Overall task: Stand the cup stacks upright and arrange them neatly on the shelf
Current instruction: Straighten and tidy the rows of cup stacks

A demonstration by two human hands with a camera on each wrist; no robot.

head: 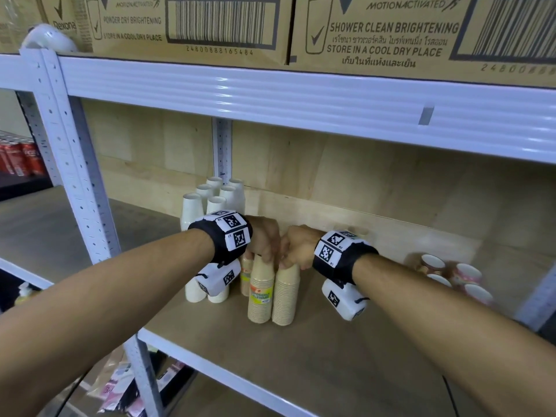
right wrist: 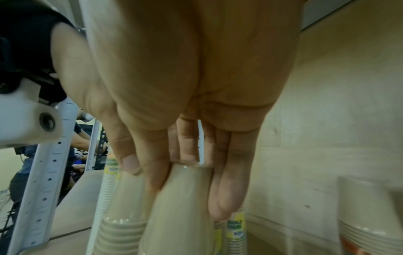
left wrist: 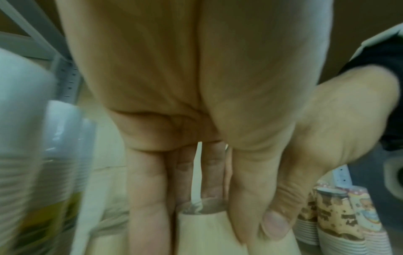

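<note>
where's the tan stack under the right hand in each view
Head: tan stack stands upright at centre, right hand on its top.
Left wrist: cannot tell; the stack this hand grips is its neighbour.
Right wrist: bottom centre, fingers round its top.
Shared landmark: the patterned cups, right in head, lower right in left wrist.

Head view above, looking down at shelf [head: 301,371] – wrist views close, facing down fingers [left wrist: 150,198], sharing cup stacks [head: 261,291]

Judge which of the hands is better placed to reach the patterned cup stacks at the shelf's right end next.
Right, probably. The right hand grips a tan stack nearer the patterned stacks; the left hand holds its own tan stack farther away.
</note>
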